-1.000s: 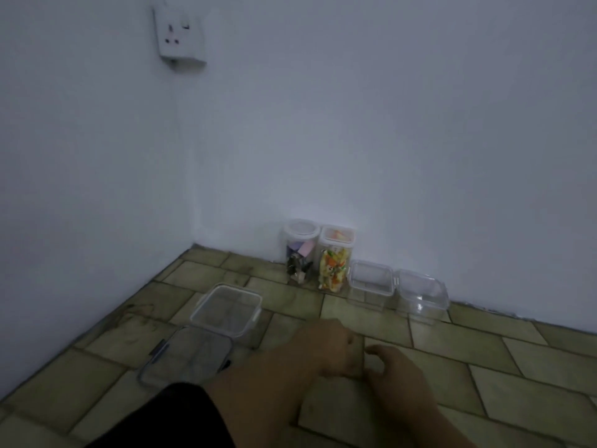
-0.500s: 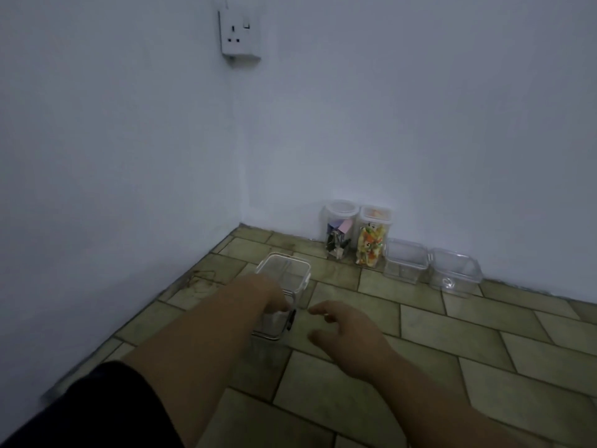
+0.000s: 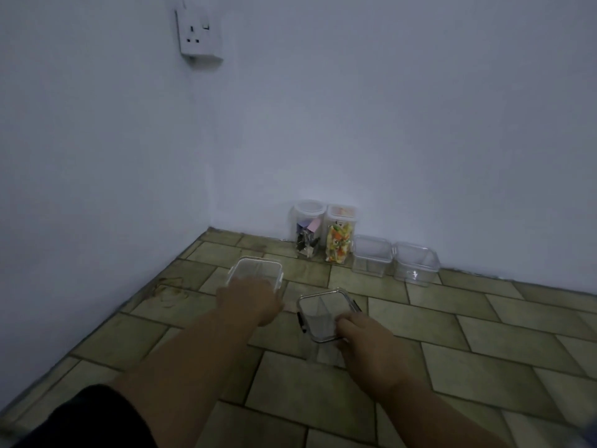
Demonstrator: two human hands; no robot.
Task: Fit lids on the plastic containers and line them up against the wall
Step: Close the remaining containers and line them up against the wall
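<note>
While left hand (image 3: 250,300) grips a container (image 3: 255,273), right hand (image 3: 365,337) holds a lid (image 3: 326,313).

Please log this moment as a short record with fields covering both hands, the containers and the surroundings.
left hand: on a clear square plastic container
right hand: gripping a dark-clipped clear container
wall row: round jar, tall jar of colourful pieces, two clear lidded tubs
surface: tiled floor
wall fixture: white socket
</note>
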